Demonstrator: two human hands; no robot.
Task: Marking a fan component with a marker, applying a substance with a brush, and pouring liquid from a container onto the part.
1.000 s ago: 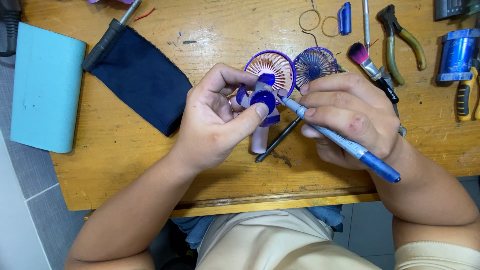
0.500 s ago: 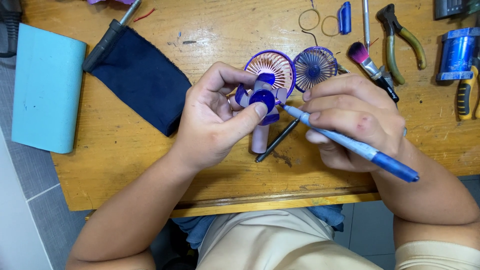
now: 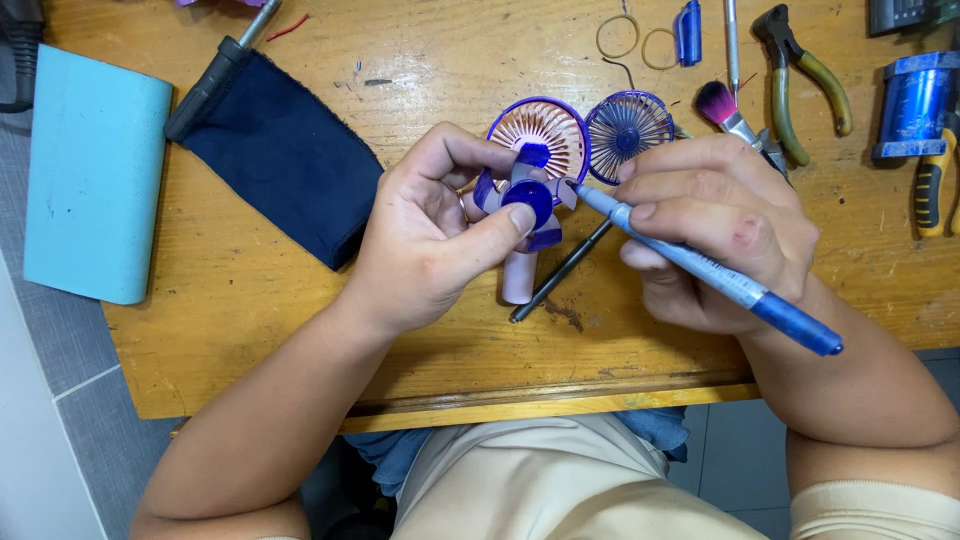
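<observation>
A worn wooden bench (image 3: 300,300) with scratches and dark stains fills the view, its front edge running just above the person's lap; grey floor tiles show at the left and lower right.

The left hand (image 3: 430,235) pinches a small blue fan blade piece (image 3: 525,195) between thumb and fingers, grip closed on it, held just above the bench. The right hand (image 3: 720,230) has its grip closed around a blue pen-shaped tool (image 3: 700,265), whose tip meets the blade piece at its right side. Behind the blade piece lies a round fan housing with pinkish ribs (image 3: 545,135), its pale handle (image 3: 520,275) showing below the left thumb. Just beside it on the right sits a round blue grille (image 3: 628,130).

A thin black rod (image 3: 560,272) lies slanted on the bench between the hands. A dark blue cloth (image 3: 285,170) lies to the left, with a black-handled tool (image 3: 215,75) on its upper corner, and a light blue block (image 3: 95,175) near the left edge. Along the far side are 2 rubber bands (image 3: 635,40), a small brush with pink bristles (image 3: 725,110), green-handled pliers (image 3: 805,75) and a blue spool (image 3: 912,100).
</observation>
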